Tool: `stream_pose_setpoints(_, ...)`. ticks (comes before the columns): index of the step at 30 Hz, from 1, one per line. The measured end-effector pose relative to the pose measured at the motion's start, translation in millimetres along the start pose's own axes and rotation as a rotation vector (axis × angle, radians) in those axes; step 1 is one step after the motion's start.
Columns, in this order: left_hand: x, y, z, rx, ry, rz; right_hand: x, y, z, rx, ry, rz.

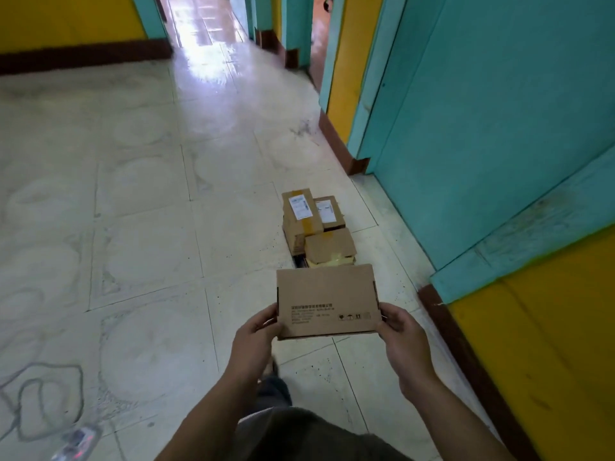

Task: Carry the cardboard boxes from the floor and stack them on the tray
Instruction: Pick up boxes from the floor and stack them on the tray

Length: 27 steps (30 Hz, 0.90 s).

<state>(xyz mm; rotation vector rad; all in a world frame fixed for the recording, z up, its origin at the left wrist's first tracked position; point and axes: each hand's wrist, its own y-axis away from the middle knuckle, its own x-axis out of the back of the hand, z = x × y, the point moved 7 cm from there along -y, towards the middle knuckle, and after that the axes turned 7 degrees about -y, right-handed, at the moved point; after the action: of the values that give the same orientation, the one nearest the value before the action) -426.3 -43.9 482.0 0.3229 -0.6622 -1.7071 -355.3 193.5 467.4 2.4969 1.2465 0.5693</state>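
I hold a flat brown cardboard box [327,301] with printed text, level above the floor, in front of me. My left hand [258,334] grips its near left corner and my right hand [401,331] grips its near right corner. Just beyond it on the floor lies a pile of cardboard boxes: a tall one with a white label [301,212], a smaller labelled one [329,211] to its right, and a plain one [329,246] in front. The held box hides the pile's near edge, where a dark strip [299,261] shows underneath; I cannot tell if that is the tray.
Pale tiled floor [149,227] stretches to the left and ahead into a corridor. A turquoise door and yellow wall [499,128] run close along the right. A grey cable [43,400] and a small device [78,440] lie at the lower left.
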Motion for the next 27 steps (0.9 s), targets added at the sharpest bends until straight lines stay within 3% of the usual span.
stream_pose_setpoints(8, -2.4, -136.1, 70.4, 0.058, -0.138, -0.122, -44.1, -97.1, -48.4, -0.092, -0.017, 0.085)
stream_pose_setpoints(17, -69.9, -267.9, 113.7, 0.164, -0.231, -0.147, -40.1, -246.7, -54.5, -0.196, -0.003, 0.113)
stream_pose_setpoints(27, -135.7, -424.3, 55.9, 0.403, -0.109, -0.112, -69.3, -431.0, 14.8, -0.332, 0.166, 0.018)
